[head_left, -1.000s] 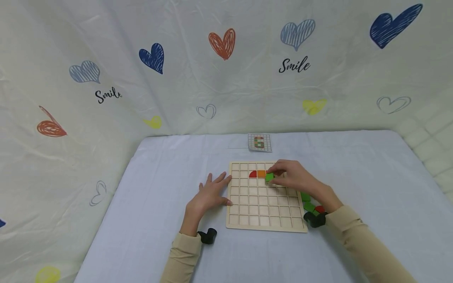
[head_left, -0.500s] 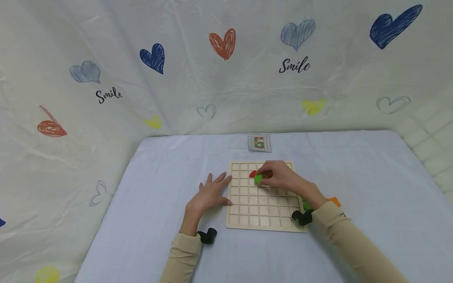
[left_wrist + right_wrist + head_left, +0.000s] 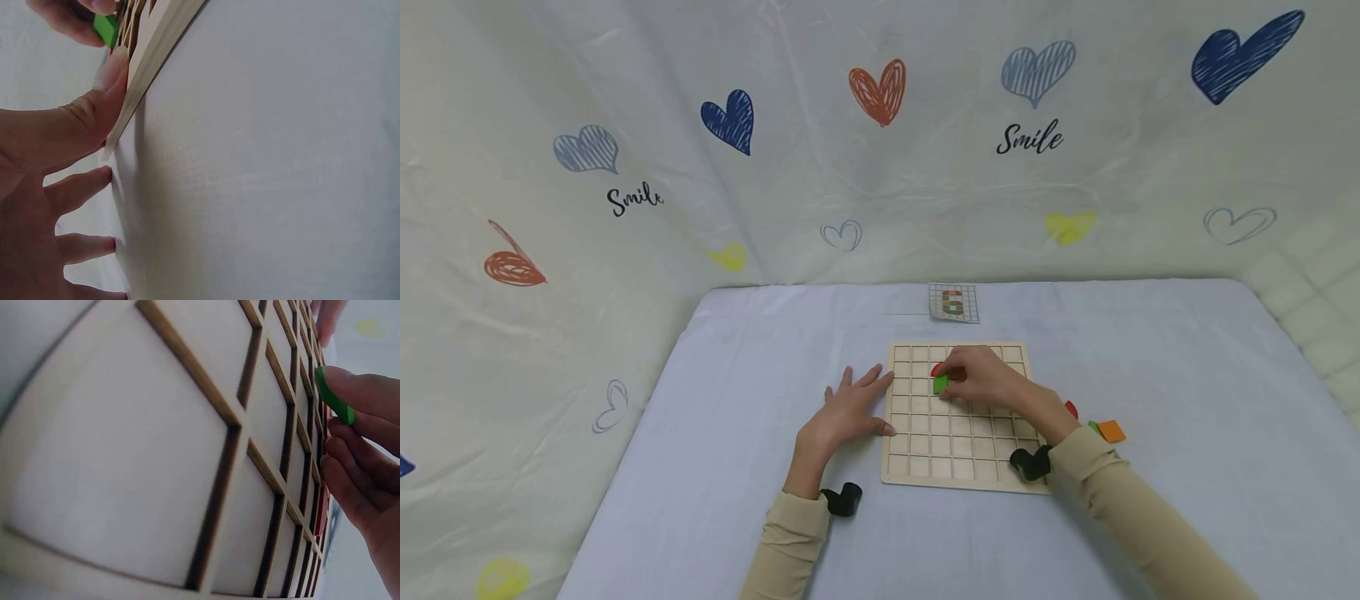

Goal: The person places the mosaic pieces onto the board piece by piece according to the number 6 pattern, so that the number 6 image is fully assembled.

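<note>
A wooden grid board (image 3: 951,469) with square cells lies on the table. My right hand (image 3: 985,377) reaches over its upper part and pinches a green tile (image 3: 941,385) between thumb and finger, close over the cells. In the right wrist view the green tile (image 3: 334,397) stands tilted at the fingertips. A red piece (image 3: 936,369) sits in a cell just behind it, partly covered by the fingers. My left hand (image 3: 848,410) is spread flat at the board's left edge, its thumb (image 3: 112,75) touching the rim in the left wrist view.
Right of the board lie an orange tile (image 3: 1112,431), a red piece (image 3: 1071,409) and a bit of green, partly behind my right forearm. A small printed pattern card (image 3: 953,302) lies beyond the board. A curtain with hearts hangs behind the table.
My right hand has moved left and slightly nearer with the green tile, from beside the orange tile to below the red piece. My left hand has stayed at the edge.
</note>
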{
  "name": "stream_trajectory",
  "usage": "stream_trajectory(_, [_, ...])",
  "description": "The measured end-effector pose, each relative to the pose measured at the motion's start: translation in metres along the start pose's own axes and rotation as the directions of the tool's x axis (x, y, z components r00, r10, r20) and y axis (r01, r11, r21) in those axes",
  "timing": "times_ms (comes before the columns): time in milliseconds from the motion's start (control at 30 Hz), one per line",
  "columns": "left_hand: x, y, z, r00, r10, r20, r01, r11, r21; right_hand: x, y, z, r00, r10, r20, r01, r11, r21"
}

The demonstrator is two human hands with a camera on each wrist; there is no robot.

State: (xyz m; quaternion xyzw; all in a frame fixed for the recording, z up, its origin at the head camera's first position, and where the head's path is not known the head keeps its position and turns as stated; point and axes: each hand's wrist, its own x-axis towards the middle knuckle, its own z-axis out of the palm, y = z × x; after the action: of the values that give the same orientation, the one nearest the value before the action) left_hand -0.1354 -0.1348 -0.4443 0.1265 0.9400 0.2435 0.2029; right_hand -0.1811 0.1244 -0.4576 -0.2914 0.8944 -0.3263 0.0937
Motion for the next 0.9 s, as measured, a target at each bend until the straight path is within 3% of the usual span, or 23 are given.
stream_trajectory(533, [0.0007, -0.0001, 0.0015, 1.0, 0.001, 0.005, -0.001, 1.0, 0.004, 0.0038, 0.0017, 0.0058, 0.992, -0.124, -0.019, 0.122, 0.99, -0.066])
stream_trajectory(900, [0.0011, 0.0002, 0.0013, 1.0, 0.005, 0.003, -0.005, 1.0, 0.007, -0.0028, -0.0041, 0.0015, 0.989, -0.145, -0.023, 0.142, 0.985, -0.096])
